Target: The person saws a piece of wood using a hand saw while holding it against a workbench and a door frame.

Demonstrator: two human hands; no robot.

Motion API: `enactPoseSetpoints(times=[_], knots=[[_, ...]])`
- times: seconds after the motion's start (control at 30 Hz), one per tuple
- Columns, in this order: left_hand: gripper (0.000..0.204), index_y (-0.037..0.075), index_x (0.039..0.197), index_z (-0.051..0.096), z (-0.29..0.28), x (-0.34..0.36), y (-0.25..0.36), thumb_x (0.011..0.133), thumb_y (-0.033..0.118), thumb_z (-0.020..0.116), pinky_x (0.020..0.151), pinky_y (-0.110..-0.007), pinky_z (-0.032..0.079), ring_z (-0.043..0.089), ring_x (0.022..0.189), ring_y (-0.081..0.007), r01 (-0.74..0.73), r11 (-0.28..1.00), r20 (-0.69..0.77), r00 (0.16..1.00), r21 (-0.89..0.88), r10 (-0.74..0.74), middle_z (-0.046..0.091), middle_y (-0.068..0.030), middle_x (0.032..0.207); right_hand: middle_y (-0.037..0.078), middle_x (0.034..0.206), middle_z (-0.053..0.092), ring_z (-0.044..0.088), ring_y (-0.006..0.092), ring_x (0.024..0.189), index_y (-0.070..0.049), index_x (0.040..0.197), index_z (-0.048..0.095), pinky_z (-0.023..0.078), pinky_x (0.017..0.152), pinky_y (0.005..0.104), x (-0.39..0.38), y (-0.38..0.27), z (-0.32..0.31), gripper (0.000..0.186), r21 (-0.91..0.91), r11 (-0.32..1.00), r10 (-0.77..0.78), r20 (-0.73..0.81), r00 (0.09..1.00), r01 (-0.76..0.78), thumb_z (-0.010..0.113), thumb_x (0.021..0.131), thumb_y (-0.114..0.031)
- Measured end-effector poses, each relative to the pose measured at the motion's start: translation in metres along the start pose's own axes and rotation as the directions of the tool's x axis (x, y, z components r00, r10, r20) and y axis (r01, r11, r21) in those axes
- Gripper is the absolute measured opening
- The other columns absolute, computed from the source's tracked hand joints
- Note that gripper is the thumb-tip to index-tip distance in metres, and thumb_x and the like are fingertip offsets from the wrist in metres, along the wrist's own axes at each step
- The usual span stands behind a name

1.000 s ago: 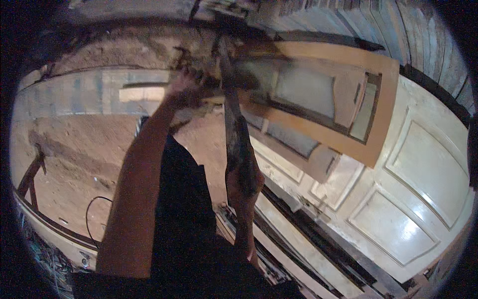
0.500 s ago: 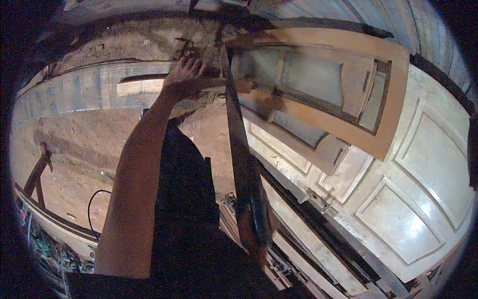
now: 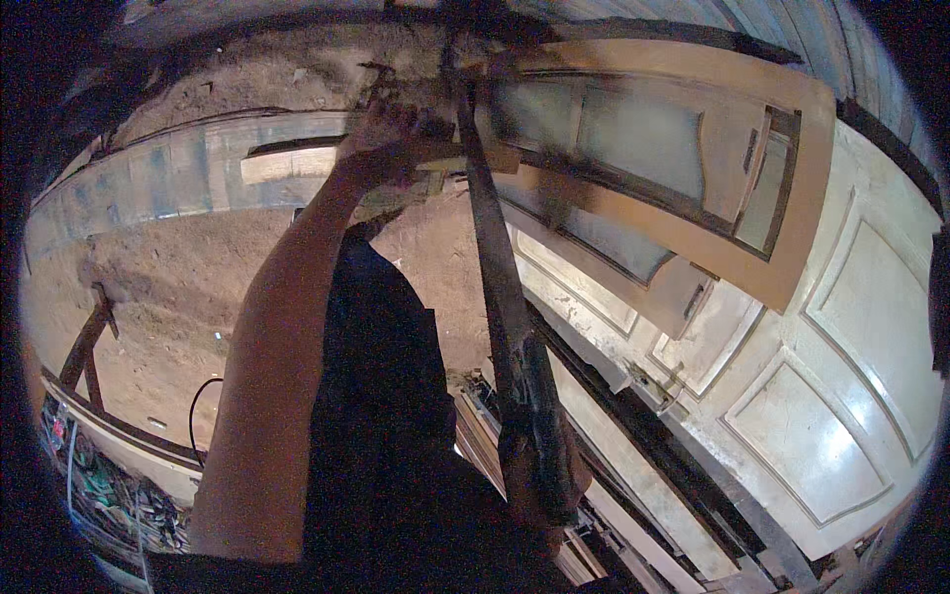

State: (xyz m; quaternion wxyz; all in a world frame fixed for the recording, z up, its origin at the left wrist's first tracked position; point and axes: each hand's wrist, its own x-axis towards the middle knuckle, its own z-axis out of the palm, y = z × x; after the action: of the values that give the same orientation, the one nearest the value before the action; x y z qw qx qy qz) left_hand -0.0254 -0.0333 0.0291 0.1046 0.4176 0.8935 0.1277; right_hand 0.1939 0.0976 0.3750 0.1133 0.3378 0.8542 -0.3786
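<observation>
A light wooden piece [image 3: 292, 165] lies crosswise at the upper middle, its right end passing just beyond a long dark blade. My left hand [image 3: 384, 139] is closed over this wood, pressing on it; its fingers are dim and slightly blurred. That blade belongs to what looks like a handsaw [image 3: 495, 247], narrow at the far end and wider toward me, seen nearly edge-on across the wood. At the lower middle my right hand [image 3: 569, 485] is wrapped round the saw's dark handle [image 3: 541, 421]. Shadow hides most of the right fingers and the cutting line.
To the right lean an orange-brown wooden door frame [image 3: 797, 208] and a cream panelled door [image 3: 831, 327]. Several long boards [image 3: 643, 495] lie at the lower right. A pale corrugated strip [image 3: 139, 183] crosses the dirt floor [image 3: 198, 267]. Scraps [image 3: 114, 495] are heaped at the lower left.
The handsaw and my right hand have drawn back toward me. My left hand stays on the wood. The whole view has shifted slightly.
</observation>
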Motion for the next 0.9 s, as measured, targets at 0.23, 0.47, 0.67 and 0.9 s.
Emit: enactPoseSetpoints(times=[0.23,0.47,0.67,0.9], knots=[[0.100,0.008,0.148,0.043,-0.038,0.016,0.016,0.067,0.053,0.083,0.123,-0.060,0.021,0.042,0.137,-0.0433,0.180,0.983,0.210,0.963,-0.029,-0.170,0.051,-0.0198,0.140,0.013,0.106,0.069,0.060,0.0121,0.090,0.004,0.135,0.057,0.051,0.084,0.0293,0.062,0.009,0.015,0.050,0.191,0.982,-0.014,0.048,0.999,0.004,0.066,0.088,-0.008],[0.109,0.001,0.156,0.029,0.015,-0.011,0.009,0.079,0.067,0.070,0.123,-0.061,0.017,0.032,0.147,-0.0421,0.171,0.980,0.009,0.985,-0.107,-0.171,0.035,-0.0225,0.159,0.016,0.113,0.069,0.064,0.0153,0.098,0.005,0.136,0.056,0.053,0.087,0.0314,0.006,-0.009,0.004,0.049,0.048,0.994,0.095,-0.028,0.995,-0.094,0.066,0.091,-0.010],[0.105,0.000,0.156,0.028,0.016,-0.003,0.010,0.082,0.063,0.068,0.123,-0.057,0.020,0.036,0.144,-0.0392,0.171,0.985,0.153,0.974,-0.021,-0.166,0.039,-0.0215,0.156,0.018,0.118,0.068,0.065,0.0173,0.104,0.006,0.138,0.054,0.053,0.090,0.0323,0.027,0.000,0.018,0.050,0.000,1.000,-0.022,-0.053,0.998,0.022,0.066,0.092,-0.010],[0.109,0.001,0.156,0.030,0.023,-0.021,0.032,0.079,0.069,0.066,0.123,-0.056,0.022,0.039,0.143,-0.0374,0.187,0.981,0.053,0.980,0.058,-0.190,0.042,-0.0207,0.154,0.016,0.109,0.069,0.067,0.0163,0.095,0.006,0.142,0.051,0.055,0.082,0.0313,0.006,0.016,0.007,0.053,-0.041,0.998,-0.056,0.048,0.997,0.058,0.066,0.092,-0.008]])
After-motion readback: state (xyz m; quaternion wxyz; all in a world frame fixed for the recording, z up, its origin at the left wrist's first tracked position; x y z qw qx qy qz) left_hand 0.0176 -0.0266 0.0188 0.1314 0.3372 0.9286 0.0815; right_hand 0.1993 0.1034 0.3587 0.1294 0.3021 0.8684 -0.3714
